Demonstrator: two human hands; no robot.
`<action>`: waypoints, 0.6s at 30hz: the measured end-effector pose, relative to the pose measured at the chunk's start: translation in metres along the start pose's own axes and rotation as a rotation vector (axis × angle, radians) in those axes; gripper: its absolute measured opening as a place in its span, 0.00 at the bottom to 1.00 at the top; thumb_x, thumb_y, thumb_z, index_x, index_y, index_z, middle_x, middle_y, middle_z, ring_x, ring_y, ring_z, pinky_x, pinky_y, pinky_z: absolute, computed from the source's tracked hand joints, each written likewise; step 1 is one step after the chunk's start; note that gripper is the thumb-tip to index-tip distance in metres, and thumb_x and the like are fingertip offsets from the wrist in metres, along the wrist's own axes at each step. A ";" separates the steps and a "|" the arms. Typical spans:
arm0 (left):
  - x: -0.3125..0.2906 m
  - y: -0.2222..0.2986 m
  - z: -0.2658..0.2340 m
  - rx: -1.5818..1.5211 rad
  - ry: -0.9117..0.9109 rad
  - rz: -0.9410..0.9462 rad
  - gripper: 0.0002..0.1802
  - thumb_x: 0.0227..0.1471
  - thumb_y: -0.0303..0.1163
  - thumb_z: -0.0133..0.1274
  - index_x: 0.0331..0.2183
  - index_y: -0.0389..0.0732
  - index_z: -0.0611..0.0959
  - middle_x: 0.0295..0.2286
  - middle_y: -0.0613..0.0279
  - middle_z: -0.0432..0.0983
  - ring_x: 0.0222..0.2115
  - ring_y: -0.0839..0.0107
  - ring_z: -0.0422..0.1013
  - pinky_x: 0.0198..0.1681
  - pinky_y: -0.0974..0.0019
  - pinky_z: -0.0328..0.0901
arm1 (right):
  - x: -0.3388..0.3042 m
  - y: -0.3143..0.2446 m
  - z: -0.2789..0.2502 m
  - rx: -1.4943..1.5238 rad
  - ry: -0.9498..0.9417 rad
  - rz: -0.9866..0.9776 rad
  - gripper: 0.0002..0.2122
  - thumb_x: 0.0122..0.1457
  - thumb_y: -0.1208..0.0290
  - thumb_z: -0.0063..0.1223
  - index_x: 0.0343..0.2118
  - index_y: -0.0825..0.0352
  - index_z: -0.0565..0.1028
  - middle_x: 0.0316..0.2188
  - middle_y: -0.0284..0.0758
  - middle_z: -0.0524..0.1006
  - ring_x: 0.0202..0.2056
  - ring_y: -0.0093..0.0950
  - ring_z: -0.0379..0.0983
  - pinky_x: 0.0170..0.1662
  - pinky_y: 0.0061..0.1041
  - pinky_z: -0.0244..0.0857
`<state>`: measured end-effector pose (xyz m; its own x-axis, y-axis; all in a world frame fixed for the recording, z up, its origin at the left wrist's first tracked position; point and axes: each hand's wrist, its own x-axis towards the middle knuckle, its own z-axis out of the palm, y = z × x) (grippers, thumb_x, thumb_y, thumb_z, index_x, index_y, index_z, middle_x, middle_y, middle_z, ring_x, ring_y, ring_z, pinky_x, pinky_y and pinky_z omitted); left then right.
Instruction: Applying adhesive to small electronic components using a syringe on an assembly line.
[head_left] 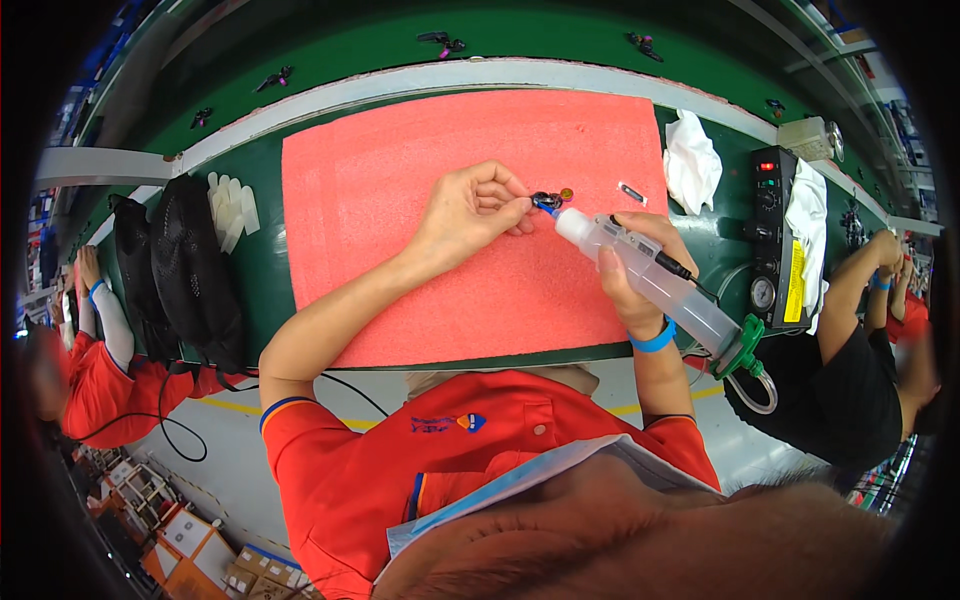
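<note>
Above a pink foam mat [400,300], my left hand [478,208] pinches a small dark part [544,201] between thumb and fingertips. A little round amber piece [567,194] shows at the part's right end. My right hand [645,262] is wrapped round a large translucent dispensing syringe [690,308], held at a slant. Its white front end and blue needle tip [546,207] point at the dark part; whether the tip touches it is too small to tell. A green cap [740,347] with a clear hose closes the syringe's rear.
A small dark strip [632,192] lies on the mat's right side. Right of the mat are a white cloth [691,163] and a black control box [778,240] with a gauge. Black bags [195,270] sit at left. Small parts [441,43] lie on the green surface beyond. Co-workers sit on both sides.
</note>
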<state>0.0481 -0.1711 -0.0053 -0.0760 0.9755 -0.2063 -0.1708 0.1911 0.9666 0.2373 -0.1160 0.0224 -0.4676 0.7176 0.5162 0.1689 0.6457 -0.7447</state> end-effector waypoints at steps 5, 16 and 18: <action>0.000 0.000 0.000 -0.002 0.004 0.001 0.04 0.45 0.22 0.46 0.28 0.32 0.70 0.22 0.57 0.72 0.23 0.74 0.71 0.26 0.75 0.66 | -0.002 -0.001 0.000 0.037 0.007 0.083 0.14 0.38 0.72 0.56 0.30 0.71 0.69 0.26 0.38 0.71 0.28 0.25 0.68 0.32 0.21 0.62; 0.003 0.014 -0.014 -0.161 -0.244 -0.093 0.07 0.46 0.22 0.44 0.31 0.31 0.72 0.26 0.55 0.73 0.26 0.73 0.71 0.30 0.76 0.66 | -0.007 0.014 -0.001 0.148 0.321 -0.160 0.21 0.44 0.58 0.50 0.35 0.71 0.64 0.28 0.41 0.70 0.27 0.26 0.65 0.33 0.21 0.59; 0.006 0.011 -0.014 -0.125 -0.236 -0.070 0.08 0.46 0.22 0.44 0.32 0.31 0.72 0.26 0.56 0.73 0.27 0.73 0.71 0.30 0.76 0.66 | -0.007 0.019 -0.005 0.132 0.345 -0.161 0.22 0.44 0.57 0.50 0.34 0.71 0.64 0.28 0.42 0.69 0.27 0.27 0.66 0.32 0.22 0.60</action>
<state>0.0324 -0.1650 0.0019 0.1683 0.9616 -0.2167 -0.2887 0.2583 0.9219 0.2483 -0.1078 0.0066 -0.1565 0.6703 0.7254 -0.0058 0.7338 -0.6793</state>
